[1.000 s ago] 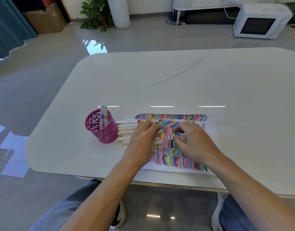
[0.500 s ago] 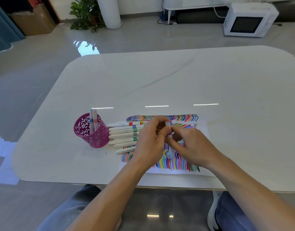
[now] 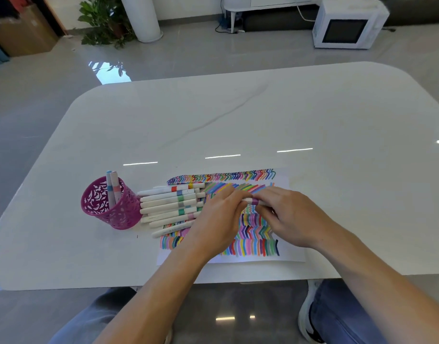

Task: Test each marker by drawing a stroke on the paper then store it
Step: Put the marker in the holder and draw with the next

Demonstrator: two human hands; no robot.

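A white marker with a purple band [image 3: 253, 201] lies level between both hands, just above the paper [image 3: 291, 254], which is covered in coloured strokes. My left hand [image 3: 218, 219] grips its left end and my right hand [image 3: 288, 214] grips its right end. Whether its cap is on or off is hidden by the fingers. Several white markers [image 3: 168, 207] lie in a row on the paper's left edge. To their left stands a pink cutout pen cup [image 3: 109, 209] holding two markers [image 3: 112, 187].
The white table [image 3: 238, 120] reaches far beyond the paper; its near edge runs just below the sheet. My knees and a shoe [image 3: 308, 316] show under it. On the floor behind sit a microwave [image 3: 347, 24] and a plant [image 3: 104, 21].
Both hands have lifted a purple-banded marker off the paper and now hold it level between them. The view has shifted slightly, so cup and paper sit elsewhere in frame.
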